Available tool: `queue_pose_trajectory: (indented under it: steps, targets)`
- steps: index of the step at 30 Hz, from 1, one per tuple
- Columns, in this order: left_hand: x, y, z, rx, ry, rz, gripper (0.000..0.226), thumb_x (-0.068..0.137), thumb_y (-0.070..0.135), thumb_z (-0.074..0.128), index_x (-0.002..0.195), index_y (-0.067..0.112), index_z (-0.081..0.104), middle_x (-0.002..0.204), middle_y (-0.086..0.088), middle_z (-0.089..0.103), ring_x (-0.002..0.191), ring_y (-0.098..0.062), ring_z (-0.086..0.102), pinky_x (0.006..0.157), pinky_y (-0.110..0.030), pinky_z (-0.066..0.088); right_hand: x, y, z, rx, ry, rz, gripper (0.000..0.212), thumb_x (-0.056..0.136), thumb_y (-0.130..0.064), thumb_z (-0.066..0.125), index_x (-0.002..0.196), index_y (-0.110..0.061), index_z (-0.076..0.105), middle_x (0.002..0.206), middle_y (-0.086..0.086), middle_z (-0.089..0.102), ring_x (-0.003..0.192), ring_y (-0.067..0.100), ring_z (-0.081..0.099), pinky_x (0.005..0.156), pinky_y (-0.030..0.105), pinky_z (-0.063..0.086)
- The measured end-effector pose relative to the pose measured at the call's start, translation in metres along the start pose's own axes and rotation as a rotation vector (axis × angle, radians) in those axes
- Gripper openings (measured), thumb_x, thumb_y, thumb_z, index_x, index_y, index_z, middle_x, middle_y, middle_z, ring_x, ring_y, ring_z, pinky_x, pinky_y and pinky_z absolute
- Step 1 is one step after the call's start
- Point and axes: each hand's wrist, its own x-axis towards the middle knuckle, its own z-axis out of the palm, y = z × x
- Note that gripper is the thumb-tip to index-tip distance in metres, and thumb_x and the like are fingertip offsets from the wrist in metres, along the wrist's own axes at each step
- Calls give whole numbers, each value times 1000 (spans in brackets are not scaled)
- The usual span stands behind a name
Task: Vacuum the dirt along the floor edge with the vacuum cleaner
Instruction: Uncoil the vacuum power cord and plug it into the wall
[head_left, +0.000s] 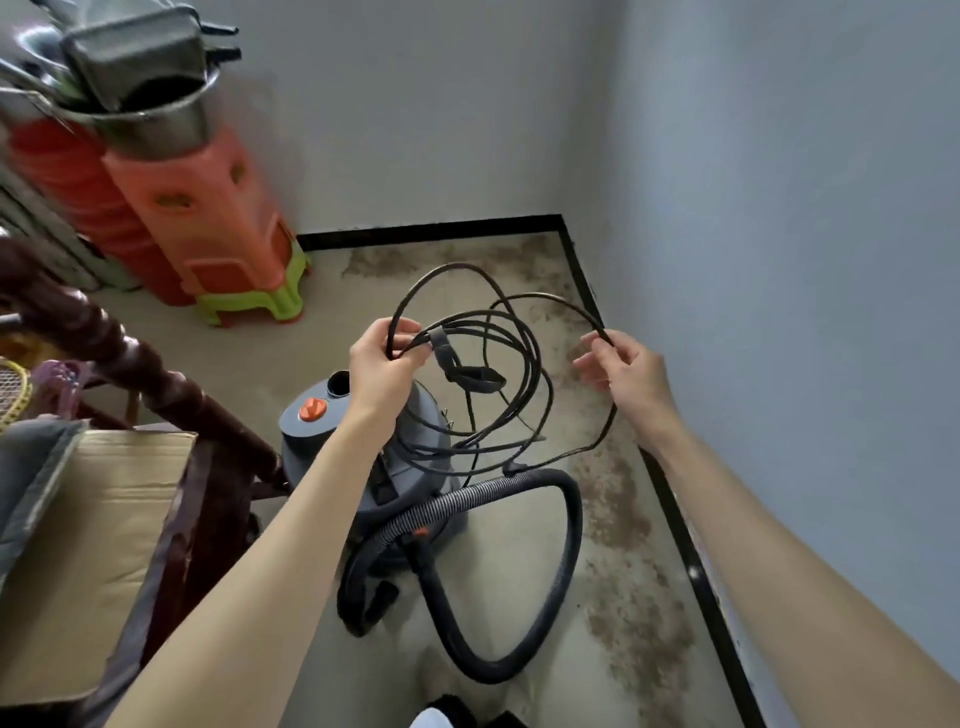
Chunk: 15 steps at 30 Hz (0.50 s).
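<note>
The left hand (382, 366) grips a bundle of black cord (498, 364) loops; the right hand (626, 371) pinches one strand in its fingers. Below them the grey vacuum cleaner (415, 452) stands on the floor, its hose (566, 551) curling toward dirt (623, 525) along the black baseboard (680, 535). Stacked orange stools (218, 218) fill the corner.

Stacked orange stools (208, 208) bear a metal basin (156, 124); cardboard box (88, 545) nearby.
</note>
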Motion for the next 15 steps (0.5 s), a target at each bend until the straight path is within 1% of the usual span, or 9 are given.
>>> queue_pose_trajectory:
  steps: [1,3,5,7,8,9,11,13,15]
  targets:
    - [3,0,0,5,25,-23,26,84,-1,65,81,23,58,76,1,61,74,-15,59,63,-23,46,3,-3,-4,-14,30,-7,18,102,-12,49,100,-11,67,72,0,63,60,-2,58,56,8,44]
    - [9,-1,2,15,28,-61,24,85,0,65,80,23,58,75,1,60,75,-18,57,66,-28,45,9,-9,-7,-35,49,-25,18,100,-9,50,101,-8,68,65,-1,54,62,5,52,56,7,41]
    - [14,-4,7,50,-21,-80,21,86,1,64,80,21,60,75,0,60,72,-17,54,65,-27,44,12,-14,-4,-27,29,-35,17,99,-8,52,100,-8,68,65,-2,50,63,9,47,57,9,38]
    - [19,-11,13,89,-50,-106,16,87,2,64,85,17,62,77,0,61,71,-15,55,65,-22,45,14,-18,0,-30,11,-49,14,98,-11,55,100,-9,69,72,-5,57,71,9,50,64,10,40]
    - [22,-15,15,97,-44,-137,13,87,2,63,88,15,62,78,-1,62,72,-16,57,68,-24,47,16,-20,2,-34,10,-59,15,98,-13,56,102,-8,70,77,-5,60,76,9,52,68,12,41]
    - [26,-19,17,95,-28,-179,12,87,1,63,89,12,62,79,-2,63,74,-18,58,72,-27,50,19,-22,3,-36,14,-67,16,98,-13,56,102,-7,71,80,-5,61,79,10,52,69,13,41]
    - [38,-26,18,32,-7,-267,11,87,-4,61,93,6,60,81,-8,63,74,-20,60,76,-31,51,25,-26,4,-47,24,-82,15,98,-14,56,98,-10,71,81,-3,62,79,11,51,66,12,40]
    - [51,-29,20,-15,-18,-317,12,87,-5,61,96,2,59,84,-13,63,71,-21,59,78,-34,51,32,-28,5,-53,28,-91,13,98,-13,56,95,-14,69,84,-2,64,82,10,54,65,9,41]
    - [61,-32,23,22,-24,-328,12,86,1,65,96,5,60,89,-12,62,75,-22,54,78,-37,46,38,-29,6,-58,19,-87,13,98,-12,57,98,-13,70,89,1,67,88,12,57,73,12,44]
